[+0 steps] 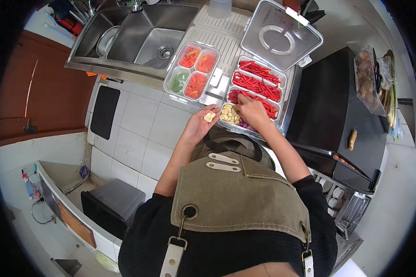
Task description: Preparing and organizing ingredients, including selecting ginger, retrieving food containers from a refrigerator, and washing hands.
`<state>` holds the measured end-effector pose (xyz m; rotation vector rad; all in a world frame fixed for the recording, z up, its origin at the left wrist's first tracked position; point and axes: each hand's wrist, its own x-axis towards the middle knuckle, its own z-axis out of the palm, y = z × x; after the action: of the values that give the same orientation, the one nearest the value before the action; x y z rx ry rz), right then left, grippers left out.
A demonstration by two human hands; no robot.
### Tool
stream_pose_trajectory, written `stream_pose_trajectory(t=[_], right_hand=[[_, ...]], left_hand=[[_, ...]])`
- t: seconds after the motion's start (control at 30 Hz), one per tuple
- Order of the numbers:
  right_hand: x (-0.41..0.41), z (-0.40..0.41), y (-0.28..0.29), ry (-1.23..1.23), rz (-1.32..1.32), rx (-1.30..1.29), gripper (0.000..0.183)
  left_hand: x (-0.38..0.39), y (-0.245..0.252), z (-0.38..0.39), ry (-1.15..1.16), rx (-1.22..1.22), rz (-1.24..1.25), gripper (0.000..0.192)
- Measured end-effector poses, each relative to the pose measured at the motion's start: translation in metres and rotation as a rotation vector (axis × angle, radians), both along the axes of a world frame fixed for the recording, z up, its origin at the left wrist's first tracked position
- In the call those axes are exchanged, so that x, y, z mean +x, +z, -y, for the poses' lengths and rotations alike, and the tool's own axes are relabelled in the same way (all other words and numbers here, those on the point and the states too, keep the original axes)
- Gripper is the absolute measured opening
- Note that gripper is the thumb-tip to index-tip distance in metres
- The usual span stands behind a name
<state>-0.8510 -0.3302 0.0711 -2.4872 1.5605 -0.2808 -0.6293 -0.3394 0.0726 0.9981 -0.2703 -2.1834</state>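
Observation:
My left hand [200, 125] is palm up beside the larger container, holding a few peeled garlic cloves [209, 117]. My right hand [251, 110] reaches over that container, fingers bent above the border of the garlic and the nearest chillies; whether it pinches anything is hidden. Red chillies [256, 85] fill three long white trays. In the front tray, peeled garlic [229, 114] lies left of purple shallots [246, 126]. A second, lidded clear container [208, 90] on the left holds four small tubs, three with chopped red pieces and one with green ones.
The container's clear lid [280, 34] stands open behind the trays. At the left back is a steel double sink [144, 38] with a plate in its left basin. A black refrigerator [322, 100] stands at the right, with bagged produce on top. A ribbed drainboard [211, 36] lies behind the containers.

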Motion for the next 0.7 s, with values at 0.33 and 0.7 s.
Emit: stream_pose_trajectory(t=[0.33,0.7], right_hand=[[-0.013,-0.009,0.027,-0.243,0.718,0.294,0.016],[0.007,-0.001,0.019,-0.195,0.772,0.255,0.021]], left_hand=[[-0.004,0.01,0.002,-0.066,-0.049,-0.005,0.037],[-0.015,0.007,0.002,-0.251,-0.046,-0.028,0.034]])
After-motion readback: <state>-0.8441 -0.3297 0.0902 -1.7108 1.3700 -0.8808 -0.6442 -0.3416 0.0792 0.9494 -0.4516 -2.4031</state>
